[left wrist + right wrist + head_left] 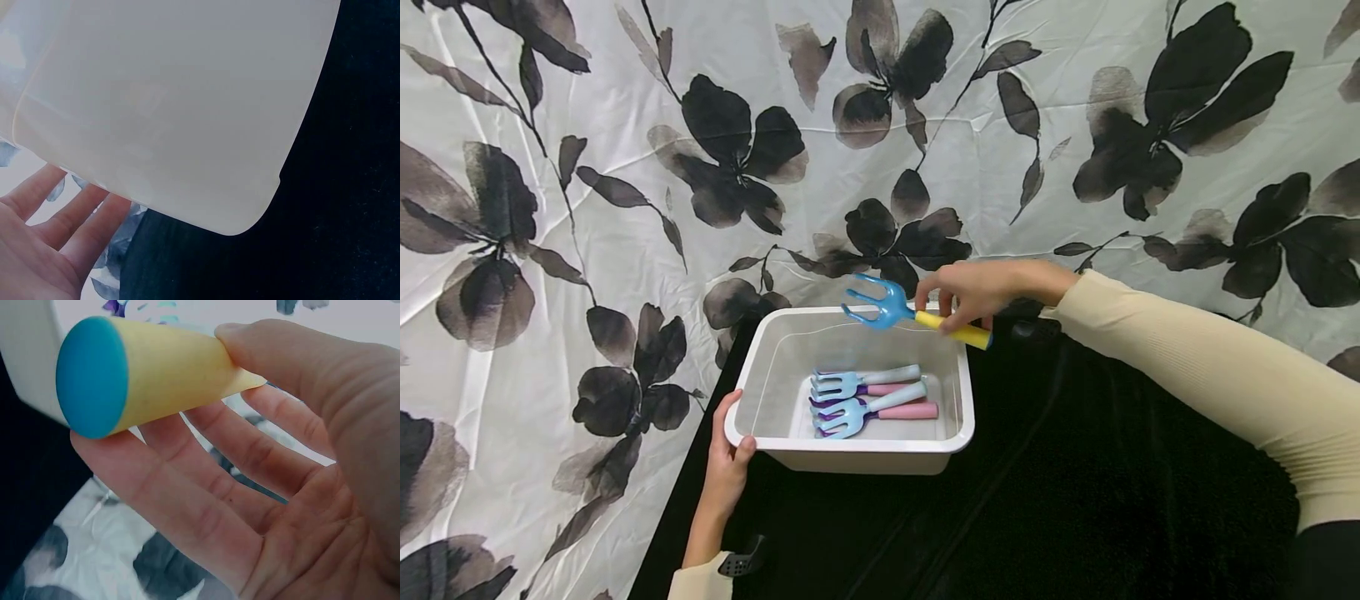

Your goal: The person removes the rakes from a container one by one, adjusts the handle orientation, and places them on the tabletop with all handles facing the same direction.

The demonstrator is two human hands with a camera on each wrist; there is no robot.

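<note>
A: Head cam pic OK?
B: Yep, I've got bright, fairly even light. Slight sheen on floral cloth (992,158) creases; black cloth (1112,467) v. dark, little detail.
A: Wrist cams?
B: Both dimmer, bluish. L: bin (181,106) soft, pale glare upper L. R: I see yellow handle (178,369) stretched close-up, bkgd blurry, whitish up top.

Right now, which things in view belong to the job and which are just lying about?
In the job:
yellow-handled fork, held by the right hand
white bin, gripped at its rim by the left hand
forks in the bin

Just surroundings:
floral fabric
black surface
</note>
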